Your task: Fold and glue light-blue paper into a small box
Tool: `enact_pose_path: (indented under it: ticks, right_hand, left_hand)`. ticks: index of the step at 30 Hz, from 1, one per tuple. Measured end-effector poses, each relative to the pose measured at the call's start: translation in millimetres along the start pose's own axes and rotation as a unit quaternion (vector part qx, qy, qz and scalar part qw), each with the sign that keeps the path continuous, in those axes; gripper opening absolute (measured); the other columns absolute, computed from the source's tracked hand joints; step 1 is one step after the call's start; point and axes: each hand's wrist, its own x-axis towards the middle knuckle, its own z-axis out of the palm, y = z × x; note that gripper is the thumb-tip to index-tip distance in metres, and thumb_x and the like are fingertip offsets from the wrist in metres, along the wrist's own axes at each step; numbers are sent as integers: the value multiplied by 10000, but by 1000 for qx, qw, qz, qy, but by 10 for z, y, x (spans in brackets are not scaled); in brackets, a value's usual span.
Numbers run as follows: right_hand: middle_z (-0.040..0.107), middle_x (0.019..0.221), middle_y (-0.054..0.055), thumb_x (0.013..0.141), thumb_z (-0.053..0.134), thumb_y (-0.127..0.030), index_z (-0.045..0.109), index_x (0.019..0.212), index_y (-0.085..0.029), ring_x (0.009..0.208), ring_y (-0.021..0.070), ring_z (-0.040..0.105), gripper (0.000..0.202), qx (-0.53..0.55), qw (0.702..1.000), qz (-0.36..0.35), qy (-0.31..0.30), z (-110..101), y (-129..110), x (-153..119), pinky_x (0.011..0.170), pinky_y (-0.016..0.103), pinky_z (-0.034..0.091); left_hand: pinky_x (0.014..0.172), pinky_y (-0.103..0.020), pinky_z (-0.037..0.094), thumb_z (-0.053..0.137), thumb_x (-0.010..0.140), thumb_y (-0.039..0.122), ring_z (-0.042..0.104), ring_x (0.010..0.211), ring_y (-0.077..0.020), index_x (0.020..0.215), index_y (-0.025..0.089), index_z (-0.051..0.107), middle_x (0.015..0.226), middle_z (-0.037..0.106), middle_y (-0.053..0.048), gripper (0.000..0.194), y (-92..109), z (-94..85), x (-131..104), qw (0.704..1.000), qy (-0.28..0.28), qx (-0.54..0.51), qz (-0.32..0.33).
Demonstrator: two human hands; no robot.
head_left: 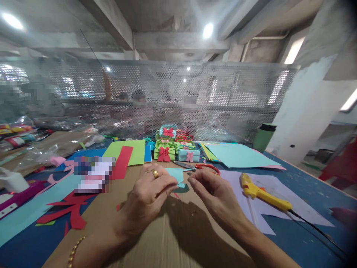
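Observation:
My left hand (pixel 150 190), with a gold ring on a finger, pinches a small light blue piece of paper (pixel 175 174) between thumb and fingers. The paper sticks out to the right of the fingertips. Facing it from the right is my right hand (pixel 212 186), its fingers loosely curled and the thumb a little apart. I see nothing held in it. Both hands are above a brown cardboard sheet (pixel 178 238). Just beyond them lie scissors (pixel 208 167) with red handles.
Several small paper baskets (pixel 164 153) with bows stand at the back. A yellow glue gun (pixel 262 193) lies on pale paper at right, near a green bottle (pixel 263 137). Left are red paper scraps (pixel 76 216), a green sheet (pixel 119 150) and a purple tool (pixel 22 197).

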Motion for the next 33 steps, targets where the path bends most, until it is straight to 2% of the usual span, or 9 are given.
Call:
enact_pose_path:
  ticks: [3,6,9,17,27,30,33]
  right_hand:
    - [544,668,-18,962,539,-275,630,815,-203,570,113,478,187,-46,993,-94,49,3,-3,-48,520,243,378]
    - [561,732,-1,950,559,-166,652,929,-198,620,121,504,101,-81,969,-225,66,5,-38,-72,538,242,404]
    - [585,790,17,921,596,-100,661,1010,-189,676,129,527,142,-97,947,-297,74,8,-75,-71,574,245,434]
    - [587,776,36,915,620,-79,683,955,-144,689,129,526,99,-131,936,-319,70,20,-80,-99,594,261,421]
    - [578,788,37,923,600,-89,646,928,-155,705,136,518,80,-134,938,-310,73,19,-109,-112,593,272,423]
    - [598,873,59,914,612,-86,621,997,-146,785,151,552,103,-136,937,-307,92,20,-100,-116,644,285,466]
    - [591,939,71,911,621,-84,612,1136,-138,842,157,563,231,-135,934,-317,98,17,-90,-115,691,296,498]
  left_hand:
    - [796,-345,431,634,943,132,562,855,-166,975,212,668,861,636,-6,92,3,-38,44,1000,26,-15,2]
    - [790,-341,446,650,930,119,569,823,-155,985,209,665,859,637,-1,106,0,-48,55,998,49,-21,25]
    - [776,-328,448,660,916,92,568,823,-151,984,196,670,851,634,-5,125,7,-41,46,997,57,-31,40]
    - [777,-319,448,661,908,78,566,836,-154,971,183,682,851,637,-17,124,53,-37,28,997,38,-56,33]
    - [762,-305,438,652,895,57,548,848,-150,961,170,675,861,607,-21,132,102,-68,38,997,28,-70,21]
    - [774,-318,435,648,892,57,536,859,-158,962,172,670,871,601,-26,136,112,-86,40,997,25,-74,20]
    - [777,-337,427,644,891,59,522,858,-167,966,171,668,883,600,-33,137,121,-97,43,997,20,-71,24]
